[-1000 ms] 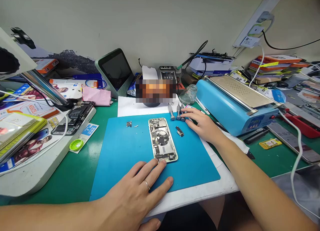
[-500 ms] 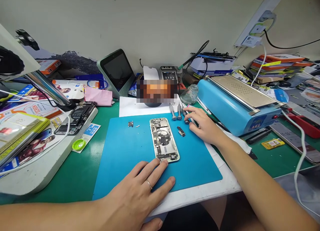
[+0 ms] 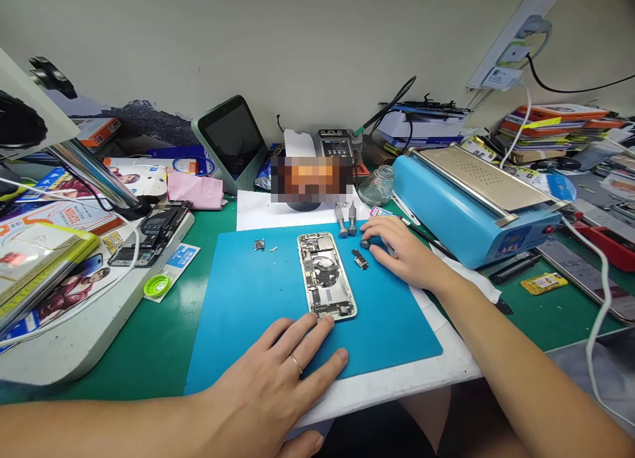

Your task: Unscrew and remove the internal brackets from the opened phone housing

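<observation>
An opened phone (image 3: 327, 279) lies on the blue mat (image 3: 248, 312) with its inner boards and a round coil showing. My left hand (image 3: 282, 359), wearing a ring, is open, its fingers stretched out and two fingertips resting on the phone's bottom edge. To the right of the phone, my right hand (image 3: 397, 249) is closed around a small grey screwdriver (image 3: 365, 243); only its dark round end shows, the rest is covered by the fingers. Two similar screwdrivers (image 3: 346, 221) lie just left of that hand. A small dark phone part (image 3: 360, 259) sits between the phone and my right hand.
A small camera-like module (image 3: 258, 245) and a tiny metal piece (image 3: 273, 249) lie on the mat's left. Behind are a glass jar (image 3: 378, 186) and a tablet-like screen (image 3: 231, 140). A blue heating machine (image 3: 451, 206) stands at right, a microscope stand (image 3: 94, 173) at left.
My right hand has closed round the screwdriver and shifted it slightly left. The two other screwdrivers have moved a little left. My left hand and the phone stay in place.
</observation>
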The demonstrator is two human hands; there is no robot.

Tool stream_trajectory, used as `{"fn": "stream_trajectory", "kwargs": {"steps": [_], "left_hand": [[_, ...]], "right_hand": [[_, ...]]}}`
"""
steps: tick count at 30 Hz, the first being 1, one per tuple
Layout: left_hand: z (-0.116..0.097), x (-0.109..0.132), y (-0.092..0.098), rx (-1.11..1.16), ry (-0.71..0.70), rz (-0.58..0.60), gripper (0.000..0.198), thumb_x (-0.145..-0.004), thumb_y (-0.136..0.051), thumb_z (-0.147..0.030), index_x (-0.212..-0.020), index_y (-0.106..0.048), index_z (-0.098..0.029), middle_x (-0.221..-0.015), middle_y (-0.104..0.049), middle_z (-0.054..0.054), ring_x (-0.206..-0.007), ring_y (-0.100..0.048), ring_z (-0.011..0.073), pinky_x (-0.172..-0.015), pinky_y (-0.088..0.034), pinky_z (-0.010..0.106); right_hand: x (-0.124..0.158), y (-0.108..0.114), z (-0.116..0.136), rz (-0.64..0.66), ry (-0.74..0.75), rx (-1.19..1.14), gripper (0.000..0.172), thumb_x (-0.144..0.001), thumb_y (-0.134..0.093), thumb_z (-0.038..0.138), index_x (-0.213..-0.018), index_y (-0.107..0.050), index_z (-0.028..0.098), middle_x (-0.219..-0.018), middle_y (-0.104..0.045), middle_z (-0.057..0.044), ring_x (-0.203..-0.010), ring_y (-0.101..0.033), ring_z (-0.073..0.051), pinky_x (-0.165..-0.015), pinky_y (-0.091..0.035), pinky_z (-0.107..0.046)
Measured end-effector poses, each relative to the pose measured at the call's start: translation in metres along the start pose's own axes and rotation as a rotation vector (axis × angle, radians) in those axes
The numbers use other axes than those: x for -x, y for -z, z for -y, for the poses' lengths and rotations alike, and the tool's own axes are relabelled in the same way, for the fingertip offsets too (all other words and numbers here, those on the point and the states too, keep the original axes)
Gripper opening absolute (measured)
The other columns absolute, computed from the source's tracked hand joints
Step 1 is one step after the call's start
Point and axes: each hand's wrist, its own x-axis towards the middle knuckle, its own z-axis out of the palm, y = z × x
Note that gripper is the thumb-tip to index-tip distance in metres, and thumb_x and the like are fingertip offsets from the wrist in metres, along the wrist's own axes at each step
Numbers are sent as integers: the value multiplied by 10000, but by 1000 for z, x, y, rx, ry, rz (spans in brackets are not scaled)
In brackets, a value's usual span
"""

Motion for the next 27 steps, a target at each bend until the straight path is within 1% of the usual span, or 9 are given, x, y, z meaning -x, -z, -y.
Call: {"fn": "stream_trajectory", "kwargs": {"steps": [4, 8, 14, 16, 19, 23, 24, 25, 27], "left_hand": [[1, 1, 2, -18, -15, -5, 799, -1023, -612, -536, -1695, -292, -247, -1755, -240, 197, -1562, -348, 463, -1181, -421, 638], [2, 1, 8, -18, -29, 2, 744, -1070, -504, -601, -1690, -303, -242, -1749, -258, 200, -1570, -346, 436, -1195, -415, 604], [5, 0, 9, -29, -39, 9, 749, -1068, -512, -597, -1690, -310, -233, -1747, -254, 208, -1563, -353, 442, -1193, -415, 593], [5, 0, 7, -27, -36, 1, 751, -1067, -508, -605, -1692, -311, -236, -1751, -252, 201, -1565, -345, 439, -1201, -406, 583], [5, 0, 4, -41, -36, -22, 758, -1063, -506, -623, -1691, -312, -246, -1758, -242, 189, -1572, -337, 425, -1213, -393, 561], [5, -1, 5, -83, -63, -31, 761, -1069, -465, -661, -1680, -334, -227, -1739, -280, 212, -1559, -368, 414, -1200, -409, 535], [5, -1, 5, -99, -64, -31, 763, -1070, -455, -672, -1677, -340, -224, -1732, -294, 217, -1556, -376, 411, -1195, -414, 529], [5, -1, 5, -113, -57, -32, 767, -1067, -454, -682, -1675, -344, -227, -1728, -304, 216, -1554, -380, 407, -1195, -414, 524], [5, -1, 4, -131, -40, -36, 777, -1056, -475, -692, -1676, -343, -243, -1730, -310, 202, -1552, -382, 402, -1203, -402, 517]], "right_hand": [[-1, 0, 0, -15, -10, 22, 278, -1034, -498, 297, -1175, -729, 236, -1191, -716, -143, -1164, -650, -342, -1030, -535, -582], [-2, -1, -1, -23, -23, 28, 264, -1033, -518, 331, -1084, -763, 248, -1155, -726, -135, -1124, -662, -339, -1020, -536, -573], [-1, -1, 0, -74, -75, -12, 192, -1016, -535, 317, -1012, -718, 258, -1080, -772, -99, -1047, -717, -318, -969, -582, -524], [0, 2, 1, -144, -113, -24, 184, -1022, -537, 334, -1030, -709, 268, -1052, -784, -89, -1018, -740, -316, -951, -600, -507], [2, 7, 7, -338, -182, -48, 191, -1036, -556, 384, -1148, -674, 283, -1094, -782, -89, -1038, -760, -321, -945, -617, -496], [5, 14, 35, -575, -233, -139, 443, -1063, -562, 380, -1493, -472, 320, -1096, -770, -72, -1031, -788, -294, -864, -661, -455], [7, 14, 47, -604, -236, -187, 444, -1071, -559, 369, -1507, -479, 333, -1113, -777, -63, -1041, -794, -281, -870, -671, -443], [10, 14, 59, -646, -244, -309, 384, -1064, -587, 336, -1447, -566, 337, -1118, -787, -55, -1063, -795, -281, -922, -667, -458], [18, 9, 84, -672, -227, -359, 278, -1057, -612, 299, -1327, -652, 351, -1086, -794, -24, -1068, -800, -260, -953, -673, -446]]}}
